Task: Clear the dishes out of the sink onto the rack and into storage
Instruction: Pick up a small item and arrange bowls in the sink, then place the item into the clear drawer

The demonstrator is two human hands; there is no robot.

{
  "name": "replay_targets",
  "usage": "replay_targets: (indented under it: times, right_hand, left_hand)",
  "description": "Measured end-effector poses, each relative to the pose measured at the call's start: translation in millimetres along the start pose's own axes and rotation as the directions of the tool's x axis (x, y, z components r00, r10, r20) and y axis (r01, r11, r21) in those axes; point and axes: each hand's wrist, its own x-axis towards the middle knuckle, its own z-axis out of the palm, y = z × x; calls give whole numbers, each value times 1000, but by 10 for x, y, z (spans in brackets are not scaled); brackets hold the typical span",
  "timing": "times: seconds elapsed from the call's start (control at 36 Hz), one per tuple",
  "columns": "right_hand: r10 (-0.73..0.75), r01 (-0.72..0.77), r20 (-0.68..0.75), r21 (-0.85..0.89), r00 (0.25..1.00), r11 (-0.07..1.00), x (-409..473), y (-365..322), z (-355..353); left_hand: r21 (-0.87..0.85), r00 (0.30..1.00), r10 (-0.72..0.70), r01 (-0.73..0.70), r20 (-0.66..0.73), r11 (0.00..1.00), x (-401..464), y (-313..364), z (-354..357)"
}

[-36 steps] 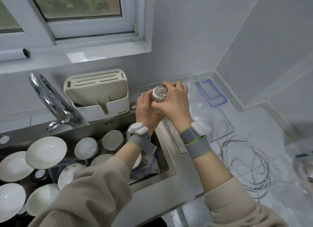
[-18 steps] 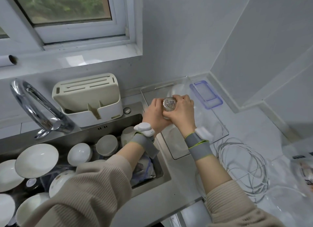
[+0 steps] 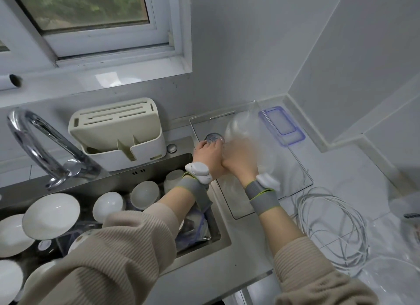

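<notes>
A small clear glass (image 3: 213, 138) stands upside down at the back left of a clear tray (image 3: 297, 175) on the counter. My left hand (image 3: 207, 154) grips the glass from the near side. My right hand (image 3: 238, 161) is next to it, holding a large clear bowl (image 3: 246, 129) that is tilted up over the tray; its fingers show blurred through the bowl. The steel sink (image 3: 147, 169) to the left holds several white bowls (image 3: 51, 216) and plates, with a blue-edged clear item (image 3: 197, 229) below my left forearm.
A cream knife and utensil holder (image 3: 116, 131) stands behind the sink, beside the chrome faucet (image 3: 38, 145). A blue-rimmed clear lid (image 3: 281, 125) lies at the tray's back right. A coiled white cable (image 3: 334, 227) and clear containers (image 3: 409, 222) lie on the counter to the right.
Both hands carried the glass away from me and down onto the tray. My right hand left the glass and took the clear bowl, which now tilts upward.
</notes>
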Motion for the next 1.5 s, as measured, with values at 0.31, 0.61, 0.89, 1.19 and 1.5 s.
replay_targets:
  times: [0.31,0.61,0.89,1.19,1.5]
  right_hand:
    - [-72,76,30,-144,997,987,162,-46,24]
    - [-42,45,33,-102,999,994,229,17,156]
    - [-96,113,79,-256,992,960,331,41,296]
    - [-85,155,164,-477,983,865,339,86,462]
    - [-58,71,71,-199,996,977,166,-238,149]
  left_hand:
    - [102,995,-70,62,72,993,100,-12,-32]
    - [163,992,-83,67,97,984,146,8,-27]
    - [242,966,-137,82,220,967,199,70,-92]
    - [270,942,-237,170,238,948,78,236,-65]
    - [-438,982,-71,-12,-174,899,-371,-93,88]
